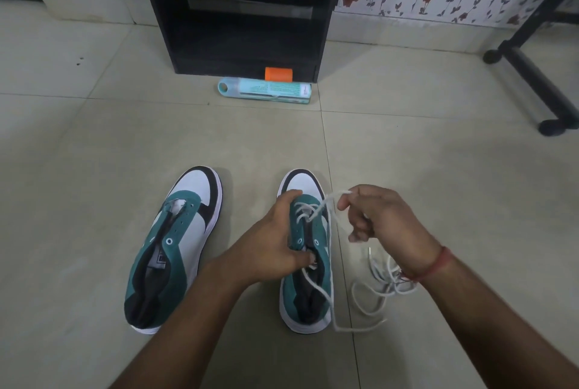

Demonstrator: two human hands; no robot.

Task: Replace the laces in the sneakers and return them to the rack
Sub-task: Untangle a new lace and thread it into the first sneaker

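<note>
Sneakers on tiled floor: unlaced left sneaker point(175, 244), half-laced right sneaker point(308, 251) beside it. Left hand point(275, 241) grips right sneaker's upper. Right hand point(372, 216) pinches white lace point(326, 200), slack trailing onto floor. Black rack point(241, 13) beyond.

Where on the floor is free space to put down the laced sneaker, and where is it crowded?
Free: the tiles between the two sneaker toes and the teal tube, and the tiles left of the unlaced sneaker. Crowded: right of the laced sneaker, where the loose white lace lies under the right hand.
</note>
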